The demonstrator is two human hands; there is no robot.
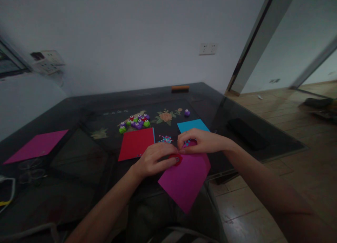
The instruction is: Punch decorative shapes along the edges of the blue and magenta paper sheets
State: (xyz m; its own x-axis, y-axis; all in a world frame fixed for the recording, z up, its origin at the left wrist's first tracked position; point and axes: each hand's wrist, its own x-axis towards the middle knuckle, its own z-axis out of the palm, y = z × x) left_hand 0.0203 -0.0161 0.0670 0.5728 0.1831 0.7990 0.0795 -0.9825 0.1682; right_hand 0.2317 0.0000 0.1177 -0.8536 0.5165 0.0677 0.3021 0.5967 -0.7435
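Note:
My left hand is closed, its thumb pressing a small red round piece with a greyish centre against a magenta sheet of paper. The sheet hangs tilted over the table's front edge, above my lap. At the sheet's upper edge, the fingers of my right hand pinch the paper; some small blue bits show just beneath them. Just beyond both hands lies a small heap of pink, blue and white paper bits. A red sheet rests left of the heap, and a blue sheet lies partly behind my right hand.
Several small purple, green and red eyed pieces cluster behind the red sheet; one purple piece stands apart. Another magenta sheet lies far left. A long black object is at right, an orange-brown bar by the wall.

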